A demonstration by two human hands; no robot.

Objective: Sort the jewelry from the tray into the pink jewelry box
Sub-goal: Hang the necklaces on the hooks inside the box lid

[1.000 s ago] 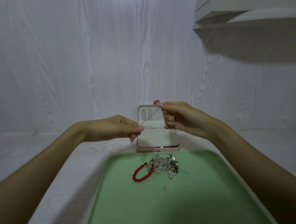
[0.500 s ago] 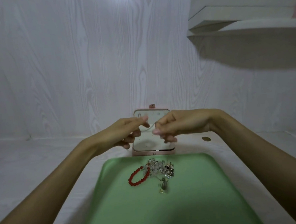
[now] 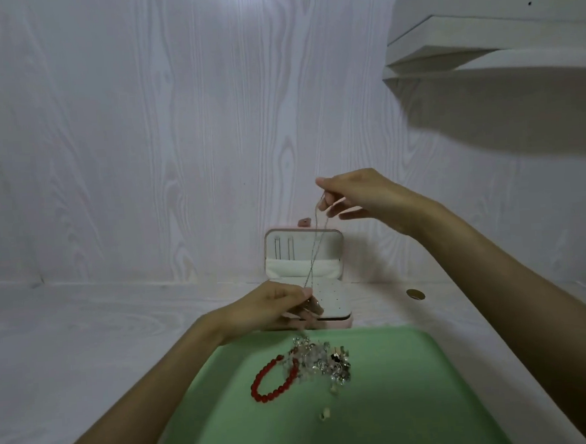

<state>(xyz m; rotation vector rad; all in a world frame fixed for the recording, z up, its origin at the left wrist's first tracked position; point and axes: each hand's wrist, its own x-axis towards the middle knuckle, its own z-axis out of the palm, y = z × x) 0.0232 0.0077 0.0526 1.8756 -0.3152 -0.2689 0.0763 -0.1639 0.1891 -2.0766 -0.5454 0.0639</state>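
Note:
A thin silver chain necklace [image 3: 315, 251] stretches between my hands in front of the open pink jewelry box [image 3: 338, 305]. My right hand [image 3: 355, 197] pinches its upper end above the box's lid. My left hand [image 3: 272, 305] pinches the lower end just in front of the box, above the tray's far edge. On the green tray [image 3: 381, 405] lie a red bead bracelet [image 3: 274, 381], a tangled heap of silver and clear jewelry [image 3: 322, 362] and a small loose piece [image 3: 325, 414].
The box stands open against the white wood-grain wall, its lid upright with a pocket. A small round brass fitting [image 3: 415, 294] sits in the tabletop to the right of the box. A white shelf [image 3: 493, 38] juts out at the upper right.
My right hand has risen from beside my left to well above the box, pulling the chain taut and nearly upright. My left hand has dropped lower, close to the tray's far edge.

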